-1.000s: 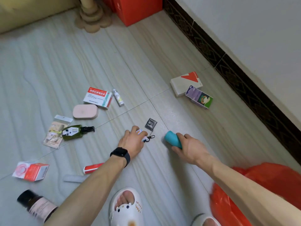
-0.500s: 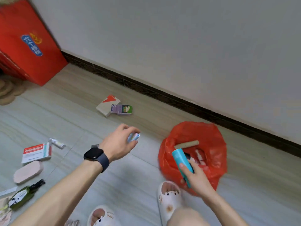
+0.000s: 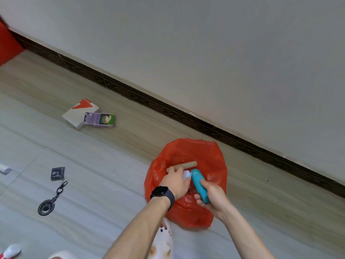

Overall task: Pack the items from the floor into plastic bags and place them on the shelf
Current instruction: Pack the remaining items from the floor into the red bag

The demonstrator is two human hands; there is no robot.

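Observation:
An open red plastic bag [image 3: 209,154] lies on the floor near the wall, with a tan stick-shaped item [image 3: 186,164] inside. Over its mouth, my right hand [image 3: 212,198] grips a teal cylinder [image 3: 198,184]. My left hand [image 3: 176,181], with a black watch on the wrist, is inside the bag mouth and closed on a small pale item [image 3: 186,174], touching the teal cylinder's end. On the floor to the left lie a white box with a red corner [image 3: 78,113], a purple-green box [image 3: 99,119], a small dark square packet [image 3: 57,173] and a dark keychain [image 3: 50,200].
A dark skirting board [image 3: 168,107] runs along the grey wall behind the bag. A red box [image 3: 7,45] stands at the far left. My white slipper [image 3: 164,243] is just below the bag. A small white tube end [image 3: 4,169] shows at the left edge.
Both hands have carried their items from the floor over to the red bag. My left hand has reached into the bag mouth; the keychain now lies on the floor.

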